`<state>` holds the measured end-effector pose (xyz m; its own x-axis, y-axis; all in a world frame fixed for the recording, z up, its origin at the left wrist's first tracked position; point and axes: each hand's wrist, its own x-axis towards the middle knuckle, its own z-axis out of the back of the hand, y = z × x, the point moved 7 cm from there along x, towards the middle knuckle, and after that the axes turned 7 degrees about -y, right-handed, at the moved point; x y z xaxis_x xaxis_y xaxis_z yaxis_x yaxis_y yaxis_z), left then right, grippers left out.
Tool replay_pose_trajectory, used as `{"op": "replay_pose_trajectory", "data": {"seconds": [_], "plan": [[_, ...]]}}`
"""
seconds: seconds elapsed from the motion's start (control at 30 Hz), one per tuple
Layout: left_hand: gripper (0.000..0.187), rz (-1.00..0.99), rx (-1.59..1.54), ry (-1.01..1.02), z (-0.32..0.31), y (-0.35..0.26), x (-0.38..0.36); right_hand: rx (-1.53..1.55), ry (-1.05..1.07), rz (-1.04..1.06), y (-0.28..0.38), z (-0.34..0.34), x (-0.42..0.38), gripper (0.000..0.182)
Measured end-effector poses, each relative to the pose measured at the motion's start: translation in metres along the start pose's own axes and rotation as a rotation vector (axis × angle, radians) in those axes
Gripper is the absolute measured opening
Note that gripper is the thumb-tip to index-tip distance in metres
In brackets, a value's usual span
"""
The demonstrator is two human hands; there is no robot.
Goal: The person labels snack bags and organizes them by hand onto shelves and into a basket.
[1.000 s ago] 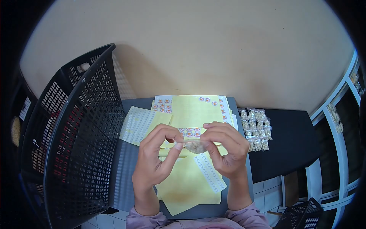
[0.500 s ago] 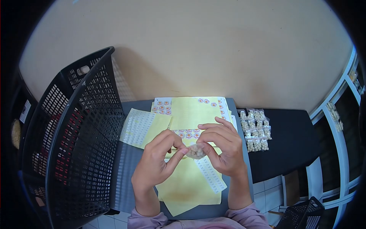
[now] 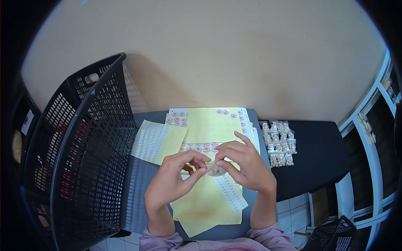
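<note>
A small clear plastic bag [image 3: 217,170] of pale, nut-like pieces hangs between my hands above the papers. My right hand [image 3: 248,166] pinches its upper edge between thumb and fingers, with the index finger raised. My left hand [image 3: 176,178] has thumb and forefinger together at the bag's left corner. Beneath lie yellow backing sheets [image 3: 205,209] and a strip of small printed labels [image 3: 231,193]. Farther back, a sheet of round reddish stickers [image 3: 178,118] is partly covered by yellow paper [image 3: 213,125].
A tall black plastic basket [image 3: 90,154] stands at the left. Right of the grey table [image 3: 140,180], several filled small bags [image 3: 278,144] lie in rows on a black surface [image 3: 316,154]. A white-framed rack [image 3: 374,159] and a smaller black basket [image 3: 333,234] are farther right.
The bag has turned and dropped slightly, now hanging from its upper edge. My right hand has shifted a little right and down; my left fingers have spread slightly.
</note>
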<state>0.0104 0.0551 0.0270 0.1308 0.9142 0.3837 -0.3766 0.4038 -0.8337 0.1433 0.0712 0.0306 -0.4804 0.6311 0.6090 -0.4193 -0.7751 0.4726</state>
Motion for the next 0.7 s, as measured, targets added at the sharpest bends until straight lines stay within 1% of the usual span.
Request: {"op": "replay_pose_trajectory", "data": {"seconds": [0.07,0.1,0.17,0.2,0.23,0.27,0.3,0.37,0.43,0.5,0.57,0.63,0.7], "plan": [[0.021,0.105,-0.106,0.115,-0.008,0.013,-0.004,-0.020,-0.002,0.001,-0.001,-0.001,-0.001,0.008],[0.021,0.105,-0.105,0.117,-0.010,0.015,-0.002,-0.020,-0.003,0.000,-0.001,-0.003,0.000,0.008],[0.024,0.261,-0.343,0.047,-0.013,0.026,0.004,-0.001,-0.159,-0.059,-0.004,0.003,0.003,0.010],[0.026,0.286,-0.389,0.004,-0.012,0.030,0.008,-0.001,-0.159,-0.055,0.001,0.001,0.006,0.010],[0.026,0.280,-0.388,0.001,-0.013,0.034,0.009,0.048,-0.322,-0.143,0.002,0.009,0.007,0.010],[0.025,0.247,-0.441,-0.051,-0.011,0.036,0.012,0.098,-0.484,-0.230,0.000,0.016,0.005,0.011],[0.024,0.216,-0.493,-0.101,-0.008,0.036,0.013,0.098,-0.485,-0.226,0.003,0.013,0.006,0.011],[0.021,0.215,-0.469,-0.136,-0.008,0.033,0.013,0.337,-0.361,-0.307,0.001,-0.004,0.005,0.011],[0.020,0.161,-0.463,-0.183,-0.006,0.029,0.012,0.381,-0.380,-0.325,0.000,-0.007,0.005,0.010],[0.019,0.152,-0.441,-0.177,-0.005,0.027,0.012,0.461,-0.417,-0.353,-0.002,-0.009,0.004,0.009],[0.018,0.146,-0.422,-0.171,-0.005,0.025,0.012,0.464,-0.401,-0.374,-0.005,-0.007,0.003,0.008],[0.019,0.175,-0.475,-0.176,-0.005,0.027,0.012,0.469,-0.385,-0.399,-0.009,-0.008,0.002,0.007],[0.020,0.162,-0.480,-0.210,-0.005,0.028,0.013,0.455,-0.402,-0.361,-0.010,-0.007,0.002,0.005]]}}
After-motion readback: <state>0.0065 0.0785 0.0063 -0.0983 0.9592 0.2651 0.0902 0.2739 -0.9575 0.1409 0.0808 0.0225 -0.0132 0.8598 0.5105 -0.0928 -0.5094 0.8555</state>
